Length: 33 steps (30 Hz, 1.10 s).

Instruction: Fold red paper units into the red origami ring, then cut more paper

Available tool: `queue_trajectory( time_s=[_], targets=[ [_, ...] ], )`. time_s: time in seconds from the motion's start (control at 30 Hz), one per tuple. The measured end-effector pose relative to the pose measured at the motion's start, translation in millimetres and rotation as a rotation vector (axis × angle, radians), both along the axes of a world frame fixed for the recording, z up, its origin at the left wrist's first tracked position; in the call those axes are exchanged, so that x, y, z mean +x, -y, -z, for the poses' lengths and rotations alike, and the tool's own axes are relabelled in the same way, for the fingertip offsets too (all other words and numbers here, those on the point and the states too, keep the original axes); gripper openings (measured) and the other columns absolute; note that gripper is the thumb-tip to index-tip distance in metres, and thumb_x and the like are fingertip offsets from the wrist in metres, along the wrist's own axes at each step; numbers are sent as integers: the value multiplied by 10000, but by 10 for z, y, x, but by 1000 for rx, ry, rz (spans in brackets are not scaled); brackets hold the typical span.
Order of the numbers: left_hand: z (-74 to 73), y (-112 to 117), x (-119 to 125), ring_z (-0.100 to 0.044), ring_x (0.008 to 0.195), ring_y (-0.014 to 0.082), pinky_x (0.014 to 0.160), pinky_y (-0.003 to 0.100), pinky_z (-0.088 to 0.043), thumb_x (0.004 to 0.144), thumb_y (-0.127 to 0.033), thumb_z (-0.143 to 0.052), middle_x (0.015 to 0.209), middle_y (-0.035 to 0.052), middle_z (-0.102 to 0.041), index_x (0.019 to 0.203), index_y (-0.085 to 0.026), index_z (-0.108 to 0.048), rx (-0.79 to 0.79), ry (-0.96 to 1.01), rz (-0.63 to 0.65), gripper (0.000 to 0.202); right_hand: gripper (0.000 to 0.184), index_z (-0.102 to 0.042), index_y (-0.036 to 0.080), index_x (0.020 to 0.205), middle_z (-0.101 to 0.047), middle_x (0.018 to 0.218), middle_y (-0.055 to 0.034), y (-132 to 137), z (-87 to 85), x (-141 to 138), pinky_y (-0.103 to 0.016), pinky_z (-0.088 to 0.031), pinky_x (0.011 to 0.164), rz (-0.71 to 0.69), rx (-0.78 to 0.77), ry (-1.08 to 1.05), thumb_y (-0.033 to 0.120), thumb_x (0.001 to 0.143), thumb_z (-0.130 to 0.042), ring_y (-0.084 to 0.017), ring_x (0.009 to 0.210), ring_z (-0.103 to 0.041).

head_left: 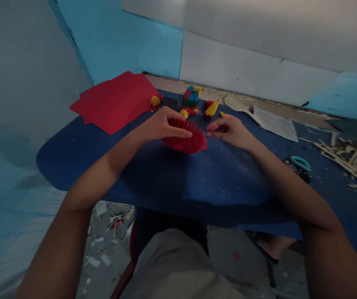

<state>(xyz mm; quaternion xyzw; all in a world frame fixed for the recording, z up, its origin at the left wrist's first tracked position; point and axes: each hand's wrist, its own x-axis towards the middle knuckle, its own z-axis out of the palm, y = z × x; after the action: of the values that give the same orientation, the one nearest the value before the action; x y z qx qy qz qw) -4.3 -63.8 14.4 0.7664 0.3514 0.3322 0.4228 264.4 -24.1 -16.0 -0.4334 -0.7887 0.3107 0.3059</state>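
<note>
A round red model of many folded paper pieces (183, 143), spiky on top, rests on the blue table. My left hand (167, 124) grips it from the left, thumb over its near upper side and fingers behind. Just to its right is my right hand (228, 131), its thumb and index finger drawn close together in a pinch. Whatever is between those fingertips is too small to make out. Behind the red model stand a multicoloured folded-paper model (192, 97) and smaller red and yellow paper pieces (211, 109).
Red paper sheets (113, 99) lie at the table's left. Toward the right are a pale spatula-like tool (243, 109), a white sheet (275, 123), teal-handled scissors (301, 163) and a pile of thin sticks (348, 160). A wall rises behind the table (216, 178). Scraps litter the floor (103, 253).
</note>
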Motion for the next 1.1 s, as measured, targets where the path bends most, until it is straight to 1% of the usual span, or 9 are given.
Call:
queue_trajectory(
  time_s=[0.07, 0.2, 0.33, 0.43, 0.6, 0.67, 0.87, 0.97, 1.1],
  targets=[
    [6, -2, 6, -394, 554, 92, 502, 266, -266, 673, -363, -784, 540, -34, -483, 601, -166, -622, -37, 26, -7, 265, 322, -748, 216, 806, -746, 824, -43, -17, 148, 112, -338, -500, 699, -86, -67, 91, 467, 627, -842, -184, 740, -654],
    [11, 0, 10, -426, 569, 103, 507, 260, -284, 669, -367, -789, 546, -24, -521, 626, -164, -645, -56, 26, -7, 253, 341, -728, 226, 820, -754, 784, -30, 43, 277, 142, -333, -526, 727, -148, -114, 75, 527, 677, -800, -187, 735, -686],
    [1, 16, 8, -427, 583, 99, 514, 248, -289, 691, -394, -786, 567, -22, -537, 659, -153, -655, -11, -3, -40, 276, 405, -698, 209, 853, -752, 781, -45, 66, 290, 92, -338, -530, 719, -115, -116, 87, 548, 658, -801, -204, 746, -694],
    [-8, 27, 3, -421, 593, 96, 521, 243, -298, 701, -399, -794, 573, -25, -531, 668, -150, -654, 7, -29, -49, 287, 382, -694, 195, 825, -749, 777, -58, 68, 302, 91, -355, -532, 727, -102, -117, 127, 542, 685, -772, -215, 742, -694],
    [-4, 21, -10, -485, 651, 115, 553, 234, -346, 676, -377, -832, 611, -16, -563, 729, -133, -667, 9, -41, -17, 299, 359, -750, 206, 888, -776, 904, -62, 114, 264, 128, -381, -545, 811, -202, -200, 180, 525, 723, -742, -234, 833, -710],
    [0, 13, -17, -515, 669, 129, 561, 231, -361, 678, -379, -828, 616, -13, -567, 730, -133, -661, 21, -37, -11, 301, 347, -762, 217, 888, -779, 939, -57, 135, 237, 138, -381, -539, 826, -222, -189, 206, 530, 741, -732, -232, 847, -707],
    [12, -12, -35, -565, 697, 166, 563, 237, -378, 671, -395, -824, 630, 7, -587, 729, -128, -670, 43, -27, 3, 314, 366, -696, 185, 782, -724, 787, -52, 159, 230, 155, -334, -496, 691, -226, -125, 222, 545, 730, -743, -180, 723, -645],
    [17, -15, -48, -570, 696, 174, 566, 243, -381, 670, -403, -830, 627, 18, -589, 732, -115, -679, 54, -29, -10, 331, 370, -679, 184, 745, -695, 697, -25, 169, 201, 137, -308, -472, 629, -182, -176, 140, 547, 725, -750, -143, 639, -610],
    [9, -9, -64, -531, 642, 144, 546, 245, -362, 683, -404, -826, 626, 22, -598, 717, -112, -685, 50, -46, -30, 326, 293, -681, 226, 769, -696, 681, 19, 165, 17, 41, -285, -509, 593, -11, -157, -240, 446, 662, -841, -127, 613, -628]
  ],
)
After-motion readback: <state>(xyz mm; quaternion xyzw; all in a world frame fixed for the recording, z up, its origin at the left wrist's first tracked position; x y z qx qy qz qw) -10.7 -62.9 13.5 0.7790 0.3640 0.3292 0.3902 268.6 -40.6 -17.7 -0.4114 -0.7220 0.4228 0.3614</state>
